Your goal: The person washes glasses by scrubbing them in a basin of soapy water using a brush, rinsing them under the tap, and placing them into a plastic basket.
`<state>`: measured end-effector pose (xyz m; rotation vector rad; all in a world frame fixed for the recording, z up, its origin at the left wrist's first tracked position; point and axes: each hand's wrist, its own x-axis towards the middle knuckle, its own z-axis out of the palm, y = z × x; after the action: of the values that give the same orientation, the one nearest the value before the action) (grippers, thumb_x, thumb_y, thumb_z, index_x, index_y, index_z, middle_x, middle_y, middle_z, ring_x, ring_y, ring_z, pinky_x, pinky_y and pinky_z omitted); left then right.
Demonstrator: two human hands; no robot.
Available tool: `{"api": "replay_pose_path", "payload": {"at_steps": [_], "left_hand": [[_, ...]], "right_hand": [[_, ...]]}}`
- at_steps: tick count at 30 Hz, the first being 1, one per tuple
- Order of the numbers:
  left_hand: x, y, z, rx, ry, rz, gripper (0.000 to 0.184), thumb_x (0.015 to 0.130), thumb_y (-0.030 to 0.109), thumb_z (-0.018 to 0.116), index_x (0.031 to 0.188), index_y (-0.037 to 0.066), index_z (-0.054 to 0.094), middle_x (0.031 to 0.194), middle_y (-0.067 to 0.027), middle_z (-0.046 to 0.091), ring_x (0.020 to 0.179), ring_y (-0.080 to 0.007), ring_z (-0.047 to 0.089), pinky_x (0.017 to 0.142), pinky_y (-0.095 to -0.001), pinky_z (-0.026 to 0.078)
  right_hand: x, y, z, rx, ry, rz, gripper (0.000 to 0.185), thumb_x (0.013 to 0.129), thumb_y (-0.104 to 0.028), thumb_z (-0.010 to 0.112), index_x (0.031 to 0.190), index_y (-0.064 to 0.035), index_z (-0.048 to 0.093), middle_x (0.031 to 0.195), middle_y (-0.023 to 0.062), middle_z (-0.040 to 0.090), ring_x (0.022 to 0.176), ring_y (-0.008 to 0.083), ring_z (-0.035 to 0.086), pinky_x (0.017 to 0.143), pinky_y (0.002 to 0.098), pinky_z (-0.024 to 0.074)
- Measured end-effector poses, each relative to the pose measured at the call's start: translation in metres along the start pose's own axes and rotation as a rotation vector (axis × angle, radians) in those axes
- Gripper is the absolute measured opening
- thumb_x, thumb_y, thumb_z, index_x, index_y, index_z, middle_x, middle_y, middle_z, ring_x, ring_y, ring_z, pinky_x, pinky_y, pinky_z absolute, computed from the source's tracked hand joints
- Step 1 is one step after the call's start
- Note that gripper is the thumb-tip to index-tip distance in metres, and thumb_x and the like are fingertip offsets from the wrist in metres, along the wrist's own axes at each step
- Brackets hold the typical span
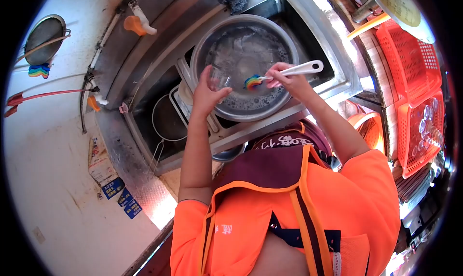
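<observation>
A clear drinking glass (221, 77) is held in the left hand (207, 91) over a metal basin (247, 116) of sudsy water; a white-handled brush (303, 68) is gripped by the right hand (285, 77), its rainbow head (252, 82) beside the glass.

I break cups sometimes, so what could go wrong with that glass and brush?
The glass might slip from the left hand, since it is held over foamy water. If it slipped, it could chip against the metal basin. The brush in the right hand might flick suds.
</observation>
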<state>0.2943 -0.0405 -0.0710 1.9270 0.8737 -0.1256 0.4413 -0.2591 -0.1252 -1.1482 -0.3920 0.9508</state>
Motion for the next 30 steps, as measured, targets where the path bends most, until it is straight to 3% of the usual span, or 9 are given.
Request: {"api": "replay_pose_path", "payload": {"at_steps": [2,7,12,15,17,21,25,27,30], "left_hand": [[0.002,-0.002,-0.002,-0.148,-0.061,-0.025,0.085,0.066,0.024,0.078,0.136,0.010,0.033,0.111,-0.0106,0.055,0.087,-0.0189,0.060,0.063,-0.0304,0.051],[0.002,-0.011,0.004,-0.590,-0.278,-0.046,0.076,0.073,0.026,0.073,0.135,0.010,0.034,0.113,-0.0131,0.055,0.089,-0.0187,0.059,0.060,-0.0308,0.053],[-0.006,-0.026,0.012,-1.133,-0.324,-0.111,0.066,0.084,0.051,0.056,0.132,0.010,0.038,0.114,-0.0129,0.056,0.089,-0.0217,0.060,0.064,-0.0340,0.055],[-0.002,-0.030,0.009,-1.164,-0.335,-0.123,0.072,0.084,0.059,0.050,0.131,0.006,0.040,0.111,-0.0155,0.056,0.088,-0.0258,0.061,0.063,-0.0345,0.056],[-0.003,-0.028,0.011,-1.184,-0.312,-0.144,0.068,0.084,0.059,0.049,0.128,0.007,0.044,0.110,-0.0151,0.057,0.085,-0.0251,0.061,0.061,-0.0341,0.056],[-0.003,-0.022,0.018,-1.178,-0.202,-0.207,0.069,0.084,0.060,0.049,0.123,0.004,0.049,0.103,-0.0141,0.060,0.075,-0.0254,0.063,0.057,-0.0343,0.056],[-0.005,-0.020,0.016,-1.267,-0.233,-0.195,0.072,0.084,0.057,0.049,0.128,0.000,0.043,0.107,-0.0192,0.057,0.079,-0.0272,0.062,0.060,-0.0347,0.056],[-0.007,-0.027,0.012,-1.351,-0.341,-0.195,0.077,0.083,0.058,0.050,0.129,-0.002,0.040,0.105,-0.0208,0.057,0.078,-0.0274,0.061,0.060,-0.0343,0.056],[-0.006,-0.032,0.013,-1.383,-0.343,-0.207,0.080,0.082,0.059,0.051,0.130,-0.004,0.039,0.105,-0.0217,0.057,0.078,-0.0273,0.061,0.061,-0.0342,0.056]], "right_hand": [[0.004,-0.008,-0.002,0.079,0.100,0.025,0.020,0.092,-0.020,0.055,0.091,-0.0003,0.059,0.082,0.0091,0.066,0.070,0.0124,0.065,0.063,0.0210,0.0535],[0.017,-0.041,0.026,0.184,-0.006,-0.050,0.022,0.093,-0.023,0.053,0.093,-0.0018,0.060,0.084,0.0094,0.066,0.073,0.0140,0.067,0.065,0.0214,0.0533],[-0.006,-0.002,-0.005,0.031,-0.093,0.106,0.022,0.092,-0.023,0.055,0.095,-0.0017,0.059,0.083,0.0094,0.067,0.074,0.0143,0.067,0.064,0.0224,0.0538],[-0.011,0.000,-0.019,0.069,0.051,0.099,0.024,0.092,-0.025,0.056,0.095,-0.0014,0.059,0.084,0.0111,0.067,0.074,0.0147,0.067,0.065,0.0225,0.0541],[-0.004,-0.010,-0.017,0.274,0.066,0.031,0.023,0.092,-0.024,0.055,0.096,-0.0019,0.059,0.089,0.0122,0.067,0.076,0.0159,0.067,0.068,0.0236,0.0538],[0.004,-0.037,0.006,0.328,-0.030,-0.017,0.023,0.091,-0.024,0.057,0.097,-0.0029,0.060,0.089,0.0107,0.067,0.080,0.0157,0.067,0.072,0.0244,0.0528],[0.003,0.001,-0.011,0.223,-0.044,0.116,0.023,0.092,-0.026,0.055,0.097,-0.0035,0.060,0.087,0.0092,0.066,0.076,0.0138,0.066,0.067,0.0212,0.0523],[-0.003,0.013,-0.020,0.007,0.092,0.150,0.022,0.092,-0.024,0.055,0.095,-0.0029,0.060,0.083,0.0087,0.067,0.070,0.0134,0.066,0.061,0.0209,0.0521],[0.000,-0.007,-0.012,0.246,0.093,0.068,0.025,0.092,-0.026,0.055,0.096,-0.0018,0.059,0.085,0.0100,0.067,0.072,0.0147,0.066,0.064,0.0220,0.0529]]}}
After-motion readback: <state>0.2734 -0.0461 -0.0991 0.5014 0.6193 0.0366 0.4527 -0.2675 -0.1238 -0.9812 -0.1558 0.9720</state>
